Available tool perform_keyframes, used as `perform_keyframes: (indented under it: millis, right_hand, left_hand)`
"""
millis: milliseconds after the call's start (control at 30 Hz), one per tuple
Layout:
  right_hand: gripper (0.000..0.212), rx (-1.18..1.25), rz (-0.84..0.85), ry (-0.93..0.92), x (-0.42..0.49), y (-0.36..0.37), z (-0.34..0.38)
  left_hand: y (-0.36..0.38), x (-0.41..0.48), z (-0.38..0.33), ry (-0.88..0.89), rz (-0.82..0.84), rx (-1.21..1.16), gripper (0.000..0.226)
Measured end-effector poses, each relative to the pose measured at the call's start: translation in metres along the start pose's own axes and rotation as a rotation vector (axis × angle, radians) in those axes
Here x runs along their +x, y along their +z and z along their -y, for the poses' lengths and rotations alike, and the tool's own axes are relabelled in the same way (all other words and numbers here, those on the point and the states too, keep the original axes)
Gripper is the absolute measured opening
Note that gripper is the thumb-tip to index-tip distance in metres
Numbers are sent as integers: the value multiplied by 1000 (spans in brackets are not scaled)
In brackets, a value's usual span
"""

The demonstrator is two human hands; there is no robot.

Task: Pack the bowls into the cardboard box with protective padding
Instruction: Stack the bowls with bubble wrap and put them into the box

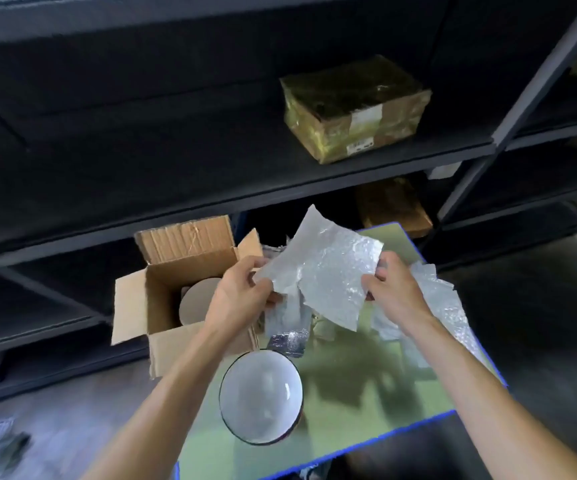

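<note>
A sheet of clear bubble wrap (328,268) is stretched in the air between my hands. My left hand (242,292) pinches its left edge and my right hand (392,289) grips its right edge. Below them a white bowl with a dark rim (261,396) stands upright on the green table (366,393). To the left sits an open cardboard box (162,306) with its flaps up; a round pale object (195,301) lies inside it, partly hidden by my left hand.
More bubble wrap (432,303) is piled on the table at the right, and a small piece (288,341) lies behind the bowl. Dark metal shelving (210,188) stands behind, with a wrapped carton (356,109) on a shelf. The table has a blue edge.
</note>
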State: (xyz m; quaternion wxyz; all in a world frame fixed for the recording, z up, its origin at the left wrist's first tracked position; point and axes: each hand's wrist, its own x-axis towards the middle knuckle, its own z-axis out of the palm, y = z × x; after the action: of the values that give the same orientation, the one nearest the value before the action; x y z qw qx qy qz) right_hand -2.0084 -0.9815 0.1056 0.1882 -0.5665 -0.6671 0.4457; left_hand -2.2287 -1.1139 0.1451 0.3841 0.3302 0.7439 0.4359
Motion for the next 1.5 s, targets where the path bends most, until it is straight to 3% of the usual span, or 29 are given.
perform_keyframes:
  millis: [133,267,400,533,700,900,1200,1500]
  right_hand:
    - [11,12,101,-95,-5,30,36]
    - [20,-37,188,-167,-16,52,68]
    - [10,-86,289,-243,-28,73,90]
    - [6,-131,329,-338,-45,93,98]
    - [11,-295,415,-236,-64,112,74]
    - [16,-741,332,-379,-77,133,42]
    - [26,-922,350,-445,-83,136,18]
    - [25,-960,351,-476,-85,104,64]
  left_hand:
    - [-38,-19,16,-30,43,94,33]
    - [-73,-29,27,-6,-21,62,27]
    - [-98,-34,27,12,3,23,17]
    - [-106,-37,42,-40,-98,-6,5]
    - [-128,-51,71,-126,-187,-32,8]
    - [-150,-52,88,-203,-199,28,13]
    - [-148,-47,93,-183,-156,66,10]
    - [-148,-46,80,-209,-139,65,14]
